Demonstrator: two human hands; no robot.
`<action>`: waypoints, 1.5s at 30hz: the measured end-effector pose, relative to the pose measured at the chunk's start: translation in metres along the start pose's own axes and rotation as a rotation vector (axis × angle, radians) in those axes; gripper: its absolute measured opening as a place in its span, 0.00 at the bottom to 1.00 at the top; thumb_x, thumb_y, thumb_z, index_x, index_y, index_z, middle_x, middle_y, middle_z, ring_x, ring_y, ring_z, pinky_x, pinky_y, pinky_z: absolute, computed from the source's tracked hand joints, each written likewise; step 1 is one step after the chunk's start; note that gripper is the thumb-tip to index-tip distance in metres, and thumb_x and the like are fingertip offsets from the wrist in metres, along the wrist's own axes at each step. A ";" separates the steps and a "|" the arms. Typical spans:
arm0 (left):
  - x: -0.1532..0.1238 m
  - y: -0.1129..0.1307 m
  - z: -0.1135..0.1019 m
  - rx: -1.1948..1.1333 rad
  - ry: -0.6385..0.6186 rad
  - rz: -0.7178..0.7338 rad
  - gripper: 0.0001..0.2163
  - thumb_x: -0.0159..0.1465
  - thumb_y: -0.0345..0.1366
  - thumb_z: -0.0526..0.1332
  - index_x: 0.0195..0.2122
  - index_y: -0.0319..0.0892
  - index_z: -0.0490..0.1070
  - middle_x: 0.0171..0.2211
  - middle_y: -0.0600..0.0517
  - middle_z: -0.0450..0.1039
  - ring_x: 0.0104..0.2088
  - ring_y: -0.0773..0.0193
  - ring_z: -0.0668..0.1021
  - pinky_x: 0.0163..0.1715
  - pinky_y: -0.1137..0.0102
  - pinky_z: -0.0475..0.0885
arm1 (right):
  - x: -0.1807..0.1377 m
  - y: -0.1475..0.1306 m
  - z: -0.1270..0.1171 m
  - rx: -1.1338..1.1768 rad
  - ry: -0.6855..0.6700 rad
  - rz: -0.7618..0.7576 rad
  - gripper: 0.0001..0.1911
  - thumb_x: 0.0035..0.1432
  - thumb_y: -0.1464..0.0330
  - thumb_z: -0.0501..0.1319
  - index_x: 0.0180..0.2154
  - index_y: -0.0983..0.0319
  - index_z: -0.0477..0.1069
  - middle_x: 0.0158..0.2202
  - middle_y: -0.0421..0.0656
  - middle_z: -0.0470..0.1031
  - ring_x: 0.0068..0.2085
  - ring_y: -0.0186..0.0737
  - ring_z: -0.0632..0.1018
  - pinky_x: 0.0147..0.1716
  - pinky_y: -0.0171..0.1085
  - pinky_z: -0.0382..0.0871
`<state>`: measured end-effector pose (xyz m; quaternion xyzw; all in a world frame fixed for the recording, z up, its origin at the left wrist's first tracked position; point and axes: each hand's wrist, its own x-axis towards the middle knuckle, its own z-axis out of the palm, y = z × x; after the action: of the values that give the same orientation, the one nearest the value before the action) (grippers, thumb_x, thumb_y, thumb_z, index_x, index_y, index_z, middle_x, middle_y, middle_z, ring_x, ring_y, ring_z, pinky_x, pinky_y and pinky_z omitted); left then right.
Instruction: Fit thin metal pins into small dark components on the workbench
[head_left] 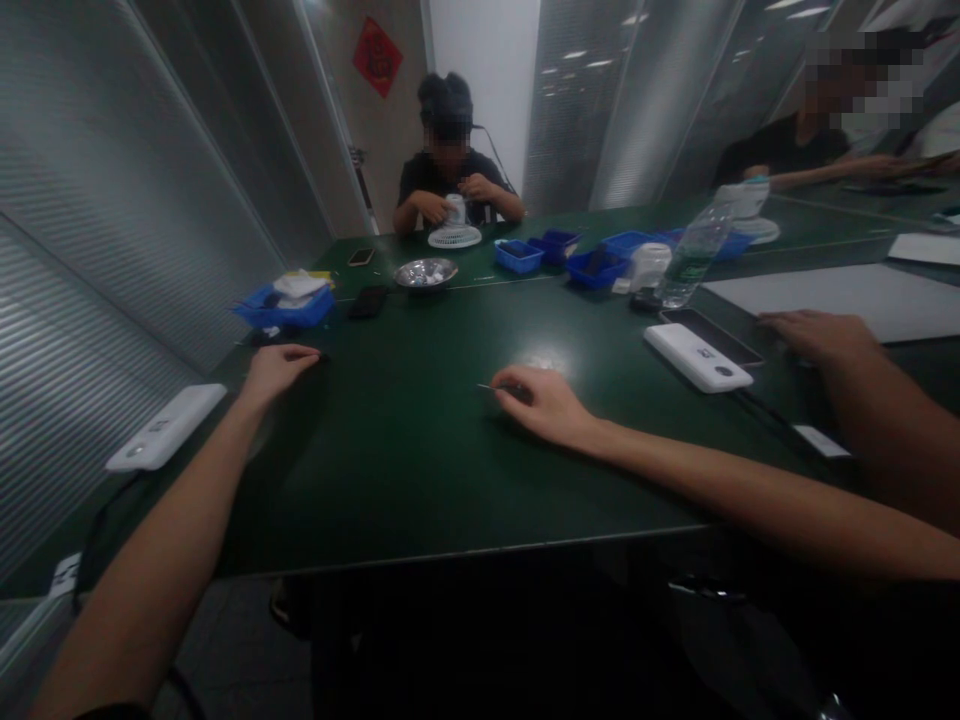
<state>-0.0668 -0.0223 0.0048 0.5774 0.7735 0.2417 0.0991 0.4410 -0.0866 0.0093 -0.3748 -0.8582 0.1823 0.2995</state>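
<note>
At the far left of the green bench [420,480], a long white device [169,425] is placed, with a cable attached to it. Next, what seems a small dark piece [325,357] is held over the bench by the left hand [276,372]; its grip is closed, with the piece at the fingertips, although its kind cannot be told. Behind this hand a blue tray [289,318] is seen, and further to the right a dark flat object [367,302] and a metal bowl [409,283] are placed. Near the middle, a thin tool [487,387] is held by the right hand [544,405]; its grip is closed on it, and the tip is directed leftward. At the right, a clear bottle [694,255] is seen behind a second white device [697,358], near which a co-worker's hand [821,335] is rested.
</note>
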 end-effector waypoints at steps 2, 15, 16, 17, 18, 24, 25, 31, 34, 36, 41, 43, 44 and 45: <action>-0.002 0.002 0.000 -0.018 0.002 -0.016 0.17 0.60 0.45 0.67 0.47 0.43 0.83 0.48 0.45 0.81 0.47 0.49 0.80 0.45 0.63 0.74 | 0.000 0.000 0.000 0.000 -0.004 0.001 0.11 0.68 0.64 0.59 0.48 0.61 0.75 0.42 0.45 0.79 0.37 0.39 0.77 0.36 0.39 0.68; -0.006 0.003 -0.001 0.221 0.039 0.213 0.15 0.64 0.43 0.63 0.45 0.43 0.83 0.44 0.47 0.82 0.42 0.52 0.81 0.46 0.66 0.72 | 0.000 0.000 0.000 0.008 0.001 -0.008 0.11 0.67 0.65 0.59 0.48 0.61 0.75 0.42 0.44 0.79 0.38 0.39 0.77 0.37 0.38 0.68; -0.005 0.002 0.000 0.232 0.037 0.216 0.15 0.64 0.44 0.62 0.45 0.43 0.83 0.44 0.47 0.82 0.42 0.52 0.82 0.46 0.66 0.72 | 0.000 -0.001 0.000 0.009 0.000 -0.008 0.11 0.67 0.65 0.59 0.48 0.61 0.75 0.41 0.44 0.79 0.38 0.39 0.77 0.37 0.38 0.68; -0.005 0.002 0.000 0.244 0.032 0.219 0.15 0.64 0.44 0.62 0.45 0.43 0.83 0.44 0.48 0.82 0.42 0.52 0.82 0.46 0.66 0.73 | 0.000 -0.002 -0.001 0.009 -0.001 -0.008 0.11 0.67 0.65 0.59 0.47 0.61 0.75 0.41 0.44 0.79 0.37 0.39 0.77 0.36 0.39 0.68; -0.004 0.002 0.000 0.260 0.027 0.224 0.15 0.64 0.44 0.62 0.45 0.43 0.83 0.44 0.47 0.82 0.43 0.51 0.81 0.46 0.66 0.73 | 0.000 -0.002 -0.001 0.007 -0.003 -0.006 0.11 0.67 0.65 0.59 0.47 0.61 0.76 0.41 0.44 0.79 0.37 0.39 0.77 0.36 0.39 0.68; -0.007 0.008 -0.003 0.323 -0.009 0.299 0.14 0.64 0.41 0.62 0.46 0.42 0.82 0.45 0.45 0.82 0.45 0.49 0.81 0.47 0.64 0.72 | 0.000 -0.003 -0.001 0.000 -0.014 -0.009 0.11 0.67 0.65 0.59 0.47 0.61 0.76 0.40 0.44 0.79 0.36 0.39 0.76 0.35 0.38 0.68; -0.009 0.010 -0.004 0.306 -0.008 0.294 0.14 0.64 0.41 0.62 0.45 0.43 0.83 0.46 0.45 0.82 0.45 0.49 0.81 0.48 0.64 0.72 | 0.000 -0.002 -0.001 0.000 -0.020 -0.012 0.11 0.67 0.65 0.59 0.47 0.61 0.76 0.40 0.44 0.80 0.36 0.39 0.77 0.35 0.38 0.68; -0.038 0.061 0.009 0.031 -0.078 0.324 0.14 0.64 0.46 0.65 0.45 0.46 0.83 0.48 0.48 0.82 0.50 0.51 0.80 0.54 0.63 0.71 | 0.000 -0.002 -0.001 0.016 -0.047 -0.042 0.11 0.67 0.65 0.59 0.47 0.61 0.75 0.42 0.44 0.80 0.37 0.39 0.78 0.37 0.39 0.69; -0.068 0.109 0.029 -0.156 -0.196 0.488 0.15 0.64 0.48 0.66 0.45 0.45 0.83 0.48 0.47 0.81 0.48 0.52 0.80 0.52 0.62 0.73 | 0.000 -0.003 -0.001 0.036 -0.056 -0.071 0.10 0.67 0.65 0.59 0.46 0.61 0.75 0.43 0.44 0.80 0.39 0.39 0.78 0.38 0.39 0.70; -0.092 0.138 0.043 -0.257 -0.303 0.612 0.13 0.66 0.47 0.65 0.45 0.46 0.83 0.47 0.47 0.81 0.46 0.54 0.81 0.48 0.62 0.74 | -0.001 -0.004 -0.001 0.047 -0.069 -0.111 0.10 0.67 0.65 0.59 0.47 0.61 0.75 0.43 0.44 0.80 0.40 0.40 0.78 0.40 0.39 0.70; -0.138 0.176 0.065 -0.341 -0.449 0.809 0.09 0.68 0.42 0.64 0.44 0.47 0.82 0.43 0.46 0.80 0.40 0.57 0.80 0.41 0.64 0.75 | -0.004 -0.006 -0.001 0.035 -0.141 -0.236 0.11 0.68 0.65 0.58 0.48 0.60 0.75 0.42 0.44 0.79 0.37 0.39 0.77 0.38 0.38 0.69; -0.145 0.178 0.068 -0.353 -0.452 0.843 0.09 0.68 0.41 0.64 0.45 0.47 0.81 0.43 0.46 0.80 0.40 0.58 0.80 0.40 0.64 0.75 | -0.005 -0.006 -0.001 0.023 -0.159 -0.256 0.11 0.68 0.65 0.58 0.48 0.60 0.75 0.42 0.44 0.78 0.36 0.38 0.76 0.37 0.37 0.68; -0.147 0.178 0.068 -0.355 -0.456 0.855 0.09 0.68 0.41 0.64 0.45 0.47 0.81 0.43 0.46 0.80 0.40 0.58 0.80 0.40 0.64 0.75 | -0.005 -0.006 0.000 0.019 -0.161 -0.256 0.11 0.68 0.65 0.58 0.48 0.60 0.75 0.41 0.43 0.78 0.35 0.37 0.76 0.37 0.37 0.67; -0.148 0.178 0.068 -0.355 -0.464 0.864 0.09 0.69 0.41 0.64 0.45 0.47 0.81 0.43 0.46 0.79 0.40 0.58 0.80 0.40 0.64 0.75 | -0.005 -0.005 0.000 0.016 -0.161 -0.252 0.11 0.67 0.65 0.58 0.48 0.60 0.75 0.41 0.43 0.78 0.35 0.37 0.76 0.36 0.37 0.67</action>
<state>0.1593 -0.1058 0.0145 0.8566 0.3695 0.2538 0.2555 0.4411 -0.0941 0.0101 -0.2462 -0.9182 0.1794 0.2533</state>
